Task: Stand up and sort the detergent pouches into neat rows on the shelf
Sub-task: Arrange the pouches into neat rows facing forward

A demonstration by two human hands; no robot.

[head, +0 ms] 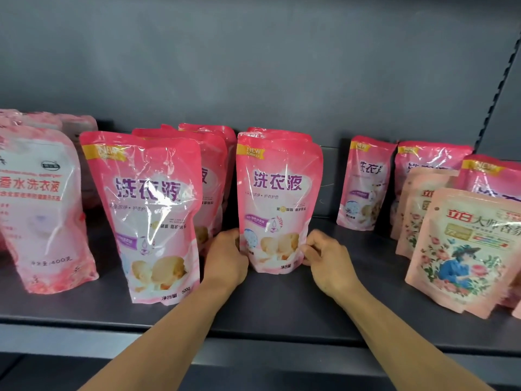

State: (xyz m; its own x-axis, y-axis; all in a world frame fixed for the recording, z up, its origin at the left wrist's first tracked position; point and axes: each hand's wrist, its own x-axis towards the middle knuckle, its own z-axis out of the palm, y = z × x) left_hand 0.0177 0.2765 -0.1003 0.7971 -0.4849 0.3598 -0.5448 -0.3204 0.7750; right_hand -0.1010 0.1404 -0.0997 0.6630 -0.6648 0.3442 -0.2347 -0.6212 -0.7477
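Note:
A pink detergent pouch [277, 198] stands upright mid-shelf, with more pink pouches lined up behind it. My left hand [225, 259] grips its lower left edge and my right hand [324, 255] pinches its lower right corner. Left of it stands another pink pouch [149, 210] at the front of a row. Two pink pouches [363, 184] [431, 159] stand further back on the right.
The dark shelf [267, 311] has a grey back panel. A pale pink-and-white pouch [42, 210] stands at the far left with others behind. Peach floral pouches [465, 252] stand at the right front. A slotted upright [499, 88] runs along the right.

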